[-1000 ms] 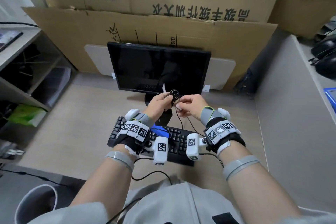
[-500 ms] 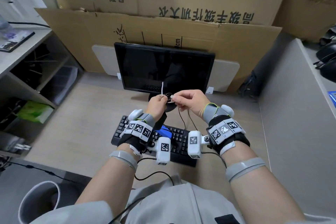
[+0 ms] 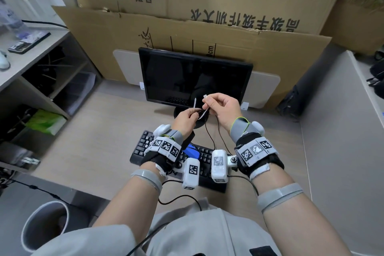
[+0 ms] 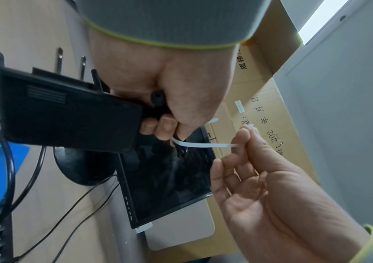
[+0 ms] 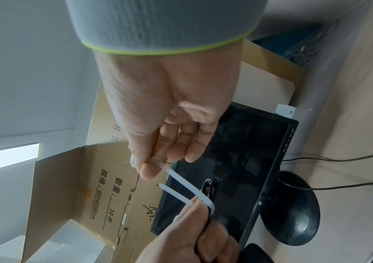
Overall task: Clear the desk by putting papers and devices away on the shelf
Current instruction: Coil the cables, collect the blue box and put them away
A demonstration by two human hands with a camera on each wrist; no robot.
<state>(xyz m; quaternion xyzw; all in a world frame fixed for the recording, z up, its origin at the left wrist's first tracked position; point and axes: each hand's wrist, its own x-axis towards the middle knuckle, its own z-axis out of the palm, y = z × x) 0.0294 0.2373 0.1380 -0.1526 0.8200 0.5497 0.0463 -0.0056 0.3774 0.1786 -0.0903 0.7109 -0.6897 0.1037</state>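
My left hand (image 3: 186, 119) grips a small coil of black cable (image 5: 211, 186) in front of the monitor. The cable's black power adapter (image 4: 68, 110) sits under that palm, above the keyboard (image 3: 143, 145). A white cable tie (image 4: 203, 145) loops round the coil. My right hand (image 3: 222, 108) pinches the tie's head end between thumb and forefinger, raised a little above and right of the left hand. The tie's other end (image 5: 170, 191) sticks out free. Two thin black leads (image 3: 209, 137) hang from the hands to the desk.
A dark monitor (image 3: 193, 81) stands just behind the hands, backed by cardboard boxes (image 3: 207, 27). A blue object (image 3: 192, 151) lies on the keyboard. An open shelf unit (image 3: 31, 58) stands at the left, a grey partition (image 3: 342, 131) at the right, a bin (image 3: 44, 224) lower left.
Both hands were together on the coil. Now my right hand has drawn the tie's head end up and to the right, away from the left hand.
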